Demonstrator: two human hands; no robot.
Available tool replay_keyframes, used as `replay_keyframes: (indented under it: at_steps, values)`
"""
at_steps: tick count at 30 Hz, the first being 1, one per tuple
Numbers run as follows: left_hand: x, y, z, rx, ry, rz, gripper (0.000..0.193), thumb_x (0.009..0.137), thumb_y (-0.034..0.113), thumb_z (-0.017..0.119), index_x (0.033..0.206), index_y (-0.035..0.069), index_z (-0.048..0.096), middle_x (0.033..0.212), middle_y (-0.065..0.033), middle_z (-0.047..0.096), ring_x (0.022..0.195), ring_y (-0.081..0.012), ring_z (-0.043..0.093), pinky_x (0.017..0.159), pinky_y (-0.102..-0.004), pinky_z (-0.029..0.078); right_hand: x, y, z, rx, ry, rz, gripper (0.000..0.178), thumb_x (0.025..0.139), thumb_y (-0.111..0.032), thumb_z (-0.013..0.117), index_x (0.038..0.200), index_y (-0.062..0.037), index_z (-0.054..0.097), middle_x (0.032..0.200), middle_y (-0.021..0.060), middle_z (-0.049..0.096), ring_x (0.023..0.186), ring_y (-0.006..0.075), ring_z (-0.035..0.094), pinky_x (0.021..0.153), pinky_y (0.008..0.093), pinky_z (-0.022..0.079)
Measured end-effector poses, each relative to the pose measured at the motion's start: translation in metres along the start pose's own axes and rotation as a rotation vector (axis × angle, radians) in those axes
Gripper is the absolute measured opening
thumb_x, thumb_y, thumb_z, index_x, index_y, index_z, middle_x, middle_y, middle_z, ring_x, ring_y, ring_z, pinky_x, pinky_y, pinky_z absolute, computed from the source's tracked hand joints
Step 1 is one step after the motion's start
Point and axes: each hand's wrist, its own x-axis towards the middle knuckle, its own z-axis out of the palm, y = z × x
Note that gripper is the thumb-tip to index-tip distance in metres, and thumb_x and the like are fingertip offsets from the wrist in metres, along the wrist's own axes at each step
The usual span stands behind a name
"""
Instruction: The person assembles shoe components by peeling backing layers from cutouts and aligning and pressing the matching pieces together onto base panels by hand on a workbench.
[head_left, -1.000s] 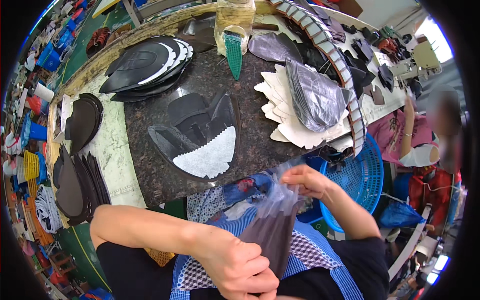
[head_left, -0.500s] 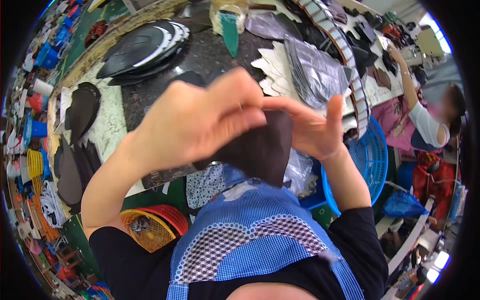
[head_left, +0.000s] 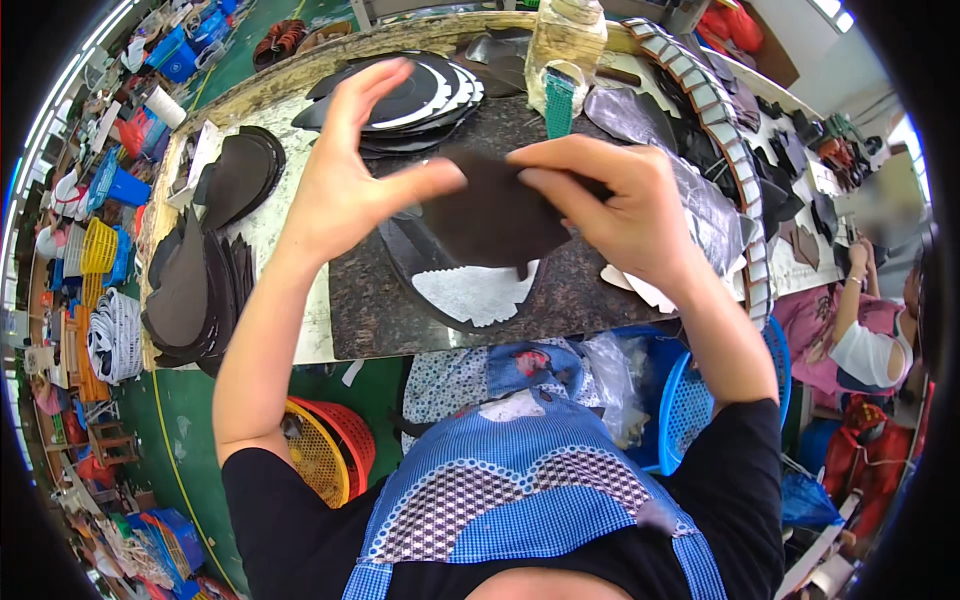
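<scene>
A dark brown flat piece, like leather or fabric [head_left: 495, 225], is held up over the worktable. My right hand [head_left: 635, 205] pinches its upper right edge between thumb and fingers. My left hand [head_left: 360, 170] is open on the other side, fingers spread upward; its thumb reaches to the piece's left edge, and whether it touches I cannot tell. Below the held piece, a black cut piece with a white backing patch [head_left: 475, 298] lies on the dark stone slab [head_left: 365, 325], partly covered from sight.
Stacked black pieces with white rims [head_left: 445, 110] lie behind my left hand. Dark brown stacks [head_left: 245, 180] sit at the table's left. A crusted container [head_left: 570, 45] with a green-bladed tool [head_left: 559, 105] stands at the back. Blue baskets [head_left: 690, 400] are below right; a co-worker's arm [head_left: 850, 310] shows far right.
My hands have moved apart, the left releasing its closed hold and spreading its fingers. The brown piece has gone from near my apron to above the slab. The whole view has shifted too.
</scene>
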Motion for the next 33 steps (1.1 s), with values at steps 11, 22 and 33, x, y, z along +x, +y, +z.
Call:
replay_keyframes:
  at_steps: [11,22,33]
  values:
    - [0.059,0.031,0.032,-0.487,-0.404,-0.576,0.035,0.104,0.036,0.06,0.116,0.004,0.07,0.102,-0.0023,0.075,0.085,-0.0104,0.072,0.08,-0.0268,0.058,-0.064,0.075,0.023,1.871,0.342,0.708,0.093,0.093,-0.081,0.038,0.154,-0.0108,0.043,0.156,0.0131,0.045,0.132,0.0253,0.053,0.106,0.0437,0.043]
    - [-0.052,-0.009,0.036,-0.627,0.067,-0.651,0.073,0.092,0.006,0.075,0.152,0.009,0.035,0.122,-0.0112,0.068,0.112,-0.0183,0.066,0.097,-0.0357,0.053,-0.06,0.068,0.034,0.179,0.288,0.294,0.033,0.084,-0.002,0.078,0.116,-0.0047,0.071,0.099,0.0021,0.058,0.081,0.01,0.057,0.066,0.0221,0.048]
    - [-0.144,0.021,0.014,-0.063,0.194,-0.11,0.056,0.073,-0.012,0.082,0.126,-0.002,0.066,0.124,-0.0152,0.059,0.103,-0.0181,0.067,0.068,-0.024,0.061,-0.084,0.018,0.019,0.083,0.004,0.065,0.068,0.073,0.004,0.084,0.137,0.0001,0.062,0.141,0.016,0.052,0.113,0.0216,0.063,0.073,0.0252,0.061]
